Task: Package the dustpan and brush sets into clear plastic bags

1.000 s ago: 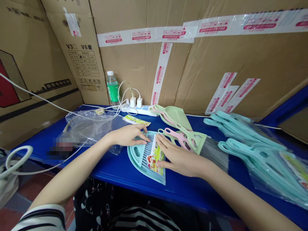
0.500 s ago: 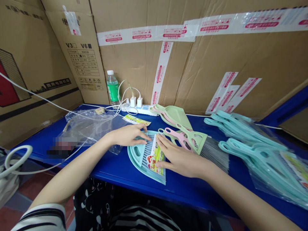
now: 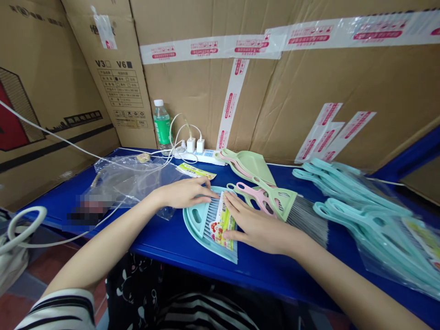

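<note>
1. Since the earlier frame almost nothing has moved: our two hands keep their places; only the view shifts slightly.
2. Our left hand has its fingers slightly apart, tips at one teal plastic brush with grey bristles.
3. Our right hand lies flat, fingers together, thumb apart, on one yellow-and-white printed card.
4. Beneath the brush, below our fingertips: one teal plastic dustpan.
5. Beyond our left fingers: one loose yellow label, two white chargers.
</note>
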Available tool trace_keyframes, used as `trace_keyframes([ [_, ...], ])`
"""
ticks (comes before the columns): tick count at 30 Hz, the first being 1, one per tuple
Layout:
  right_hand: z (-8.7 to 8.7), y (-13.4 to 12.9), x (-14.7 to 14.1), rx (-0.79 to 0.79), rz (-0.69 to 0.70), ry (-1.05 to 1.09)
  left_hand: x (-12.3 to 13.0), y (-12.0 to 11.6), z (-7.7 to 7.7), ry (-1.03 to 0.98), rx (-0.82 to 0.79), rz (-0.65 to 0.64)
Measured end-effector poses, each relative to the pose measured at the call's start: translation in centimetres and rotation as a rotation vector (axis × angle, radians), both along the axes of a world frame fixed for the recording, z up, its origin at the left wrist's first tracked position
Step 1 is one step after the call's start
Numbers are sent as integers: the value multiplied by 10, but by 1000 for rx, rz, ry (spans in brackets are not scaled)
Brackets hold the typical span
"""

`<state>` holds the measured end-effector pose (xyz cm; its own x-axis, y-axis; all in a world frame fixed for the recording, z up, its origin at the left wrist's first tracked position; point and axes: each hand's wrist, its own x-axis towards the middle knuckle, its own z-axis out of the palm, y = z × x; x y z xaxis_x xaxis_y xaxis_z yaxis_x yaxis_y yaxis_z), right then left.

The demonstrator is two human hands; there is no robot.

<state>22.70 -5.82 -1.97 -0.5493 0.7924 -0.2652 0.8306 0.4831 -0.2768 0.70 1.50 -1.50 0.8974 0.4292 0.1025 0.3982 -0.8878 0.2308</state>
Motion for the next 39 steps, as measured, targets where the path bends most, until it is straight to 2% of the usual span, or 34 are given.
trace_keyframes([
  [4,1,0,-1,-9,-6,-45,0,0,-1,-10,33,-14],
  [18,-9,2,4,54,30,64,0,0,-1,-25,73,-14],
  [26,-3,1,-1,21,10,-36,0,0,3,-36,72,4],
  [35,-11,4,4,47,34,72,2,-2,4,-54,88,-3],
  [39,-11,3,4,44,25,47,3,-3,5,-55,94,-11],
])
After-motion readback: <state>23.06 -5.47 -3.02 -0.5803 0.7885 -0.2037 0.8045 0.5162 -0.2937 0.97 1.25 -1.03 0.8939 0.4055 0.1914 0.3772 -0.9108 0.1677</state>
